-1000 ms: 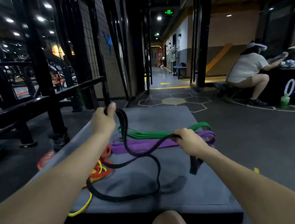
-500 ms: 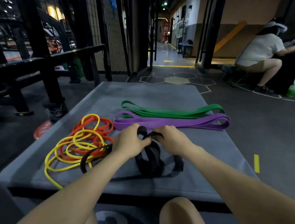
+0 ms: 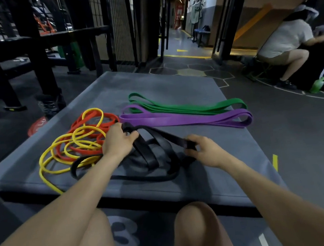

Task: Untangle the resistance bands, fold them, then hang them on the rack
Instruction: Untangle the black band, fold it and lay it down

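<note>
Left hand (image 3: pixel 118 141): curled round one bunched end of the black band (image 3: pixel 152 154), near the middle of the mat (image 3: pixel 172 84), just right of the yellow and orange tangle.
Right hand (image 3: pixel 203 151): pinched the same band further along, fingers bent round a flat stretch of it, toward the mat's near right part.
Black band: pulled into a short taut run between the two hands; below that, drooped in several loose loops onto the mat, with one loop trailing left toward the near left edge and lying over a yellow strand.
Yellow band (image 3: pixel 58 154): coiled loosely at the left side of the mat, one strand reaching almost to the near edge.
Orange band (image 3: pixel 95 122): tangled with the yellow one, slightly further back.
Purple band (image 3: pixel 187 118): folded flat and long, stretched across the mat toward its right edge.
Green band (image 3: pixel 187 107): folded likewise, just behind the purple, touching it along part of its length.
Mat: grey, padded, set on the dark gym floor.
Rack (image 3: pixel 31 47): black frame standing beyond the mat's far left corner.
Another person (image 3: pixel 286 44): crouched well off to the right, beyond the mat.
</note>
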### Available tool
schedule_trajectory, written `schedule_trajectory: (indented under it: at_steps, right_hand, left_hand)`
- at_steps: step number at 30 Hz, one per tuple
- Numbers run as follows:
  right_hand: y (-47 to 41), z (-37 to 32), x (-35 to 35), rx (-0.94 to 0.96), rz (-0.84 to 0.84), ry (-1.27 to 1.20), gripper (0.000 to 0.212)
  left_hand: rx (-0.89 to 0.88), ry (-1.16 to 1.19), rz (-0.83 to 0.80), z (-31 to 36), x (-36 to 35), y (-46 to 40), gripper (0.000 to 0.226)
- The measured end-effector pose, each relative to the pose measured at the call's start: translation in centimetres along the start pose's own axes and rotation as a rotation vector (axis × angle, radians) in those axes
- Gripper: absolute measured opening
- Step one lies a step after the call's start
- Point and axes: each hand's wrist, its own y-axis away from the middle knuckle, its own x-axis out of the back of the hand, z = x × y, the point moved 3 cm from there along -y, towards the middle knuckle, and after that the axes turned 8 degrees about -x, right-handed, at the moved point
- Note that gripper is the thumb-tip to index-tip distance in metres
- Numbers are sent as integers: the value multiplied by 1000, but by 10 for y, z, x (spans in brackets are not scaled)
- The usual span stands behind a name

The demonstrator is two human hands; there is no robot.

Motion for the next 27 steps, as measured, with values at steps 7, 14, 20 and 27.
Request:
schedule_trajectory:
  at_steps: [7, 14, 20, 27]
  right_hand:
    - [3, 17, -11, -121, -17, -169, 12]
    - [12, 13, -12, -202, 64, -422, 24]
    - [14, 27, -1, -377, 412, -180, 28]
    - [18, 19, -1, -358, 303, -129, 27]
  left_hand:
    - [112, 51, 103, -20, 9, -2, 24]
    - [139, 74, 133, -11, 4, 2, 19]
    - [74, 50, 124, -3, 2, 5, 19]
    - [-27, 80, -23, -2, 5, 7, 25]
